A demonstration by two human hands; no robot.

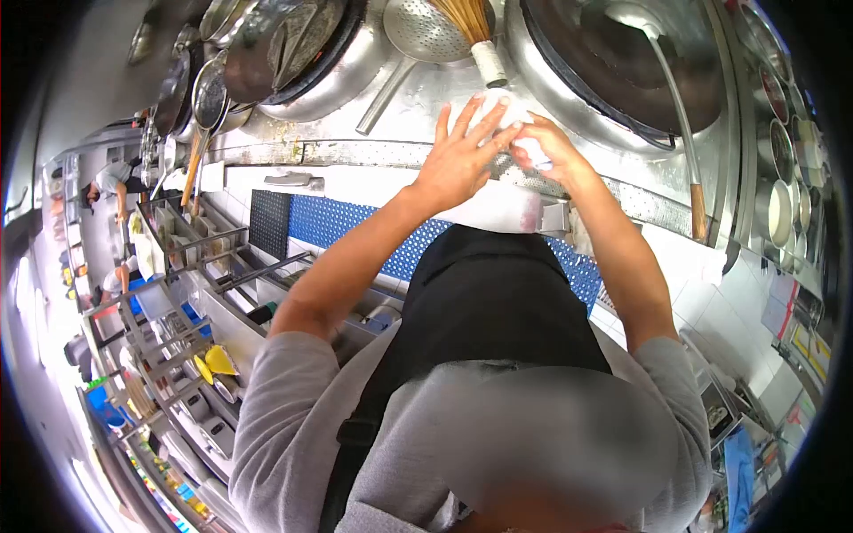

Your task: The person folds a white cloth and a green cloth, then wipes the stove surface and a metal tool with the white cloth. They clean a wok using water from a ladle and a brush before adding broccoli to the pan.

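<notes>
My left hand (458, 155) has its fingers stretched out and spread, laid against a bunched white thing that looks like a cloth (506, 108). Curled around the right side of that white cloth is my right hand (555, 149), closed on it. Just beyond my fingertips lies a bamboo wok brush (464, 16) with a white-wrapped handle. Beside the brush, a perforated strainer (426, 35) rests with its handle pointing toward the front edge of the steel stove top (342, 129). Both hands are over the front of the stove top.
A large wok (586, 53) sits at the right, with a wooden-handled ladle (680, 111) in it. Another wok (333, 44) is at the left, near hanging strainers (211, 93). Metal shelving (191, 293) stands left. Other people (111, 182) are in the far left background.
</notes>
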